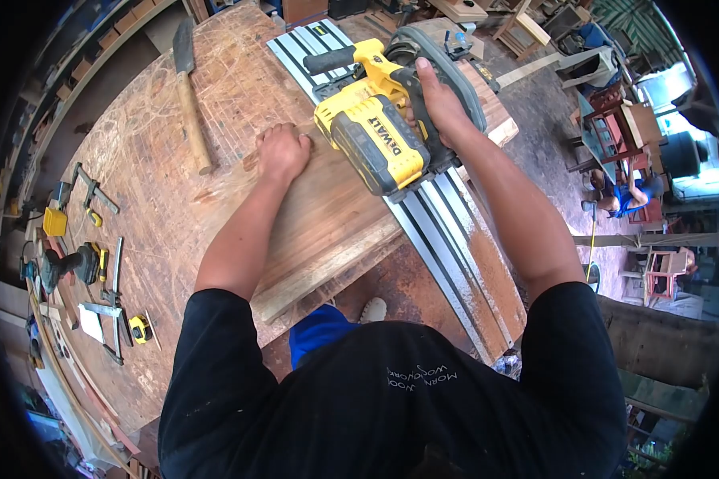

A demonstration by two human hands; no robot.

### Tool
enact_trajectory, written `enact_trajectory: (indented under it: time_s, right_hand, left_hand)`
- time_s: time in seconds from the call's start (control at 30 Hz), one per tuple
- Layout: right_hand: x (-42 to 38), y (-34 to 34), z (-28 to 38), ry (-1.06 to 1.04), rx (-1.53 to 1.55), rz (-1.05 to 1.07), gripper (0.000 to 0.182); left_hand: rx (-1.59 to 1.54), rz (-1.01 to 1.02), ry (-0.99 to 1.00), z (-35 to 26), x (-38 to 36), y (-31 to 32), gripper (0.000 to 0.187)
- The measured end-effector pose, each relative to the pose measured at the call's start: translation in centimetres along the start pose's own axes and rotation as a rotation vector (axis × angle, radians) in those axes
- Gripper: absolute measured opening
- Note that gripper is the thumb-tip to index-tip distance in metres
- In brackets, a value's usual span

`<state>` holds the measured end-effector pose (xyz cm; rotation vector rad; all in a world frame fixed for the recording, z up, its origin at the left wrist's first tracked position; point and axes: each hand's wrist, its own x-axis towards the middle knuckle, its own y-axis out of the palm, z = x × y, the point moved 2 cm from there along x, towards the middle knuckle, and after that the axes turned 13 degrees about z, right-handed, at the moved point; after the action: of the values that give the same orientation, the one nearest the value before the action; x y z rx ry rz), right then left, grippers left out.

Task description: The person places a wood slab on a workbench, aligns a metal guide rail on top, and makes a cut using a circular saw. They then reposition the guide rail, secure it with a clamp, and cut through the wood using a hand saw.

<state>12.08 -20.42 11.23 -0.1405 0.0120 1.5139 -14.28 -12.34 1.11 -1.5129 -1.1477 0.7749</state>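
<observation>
A yellow and black circular saw (379,136) sits on a long silver guide rail (443,239), which lies across a wooden board (327,215). My right hand (439,104) is wrapped round the saw's rear handle, its thumb on top. To the left of the saw, my left hand (284,152) rests on the board with its fingers curled down on the surface; whether anything is under them cannot be seen. The near end of the rail reaches past the board's edge, beside a strip covered in sawdust (491,279). The blade is hidden.
On the worn workbench (160,191) lie a wooden-handled blade (190,104), clamps (96,188), a cordless drill (72,265) and a yellow tape measure (141,329). A person in blue (627,198) is at the far right, near chairs (615,132).
</observation>
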Motion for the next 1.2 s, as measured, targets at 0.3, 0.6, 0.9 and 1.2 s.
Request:
enact_trajectory:
  time_s: [0.3, 0.6, 0.9, 1.2]
  right_hand:
    - [0.3, -0.1, 0.0, -0.005, -0.016, -0.024, 0.077]
    - [0.8, -0.2, -0.1, -0.013, -0.002, -0.045, 0.08]
    - [1.0, -0.3, -0.1, -0.03, -0.02, -0.058, 0.084]
    - [1.3, -0.3, 0.1, -0.042, -0.006, -0.042, 0.081]
  left_hand:
    - [-0.042, -0.005, 0.025, -0.6, -0.8, 0.2, 0.041]
    - [-0.006, -0.023, 0.019, -1.2, -1.6, 0.5, 0.039]
    - [0.01, -0.036, 0.027, -2.0, -2.5, 0.8, 0.039]
    - [0.011, -0.046, 0.039, -2.3, -3.1, 1.0, 0.038]
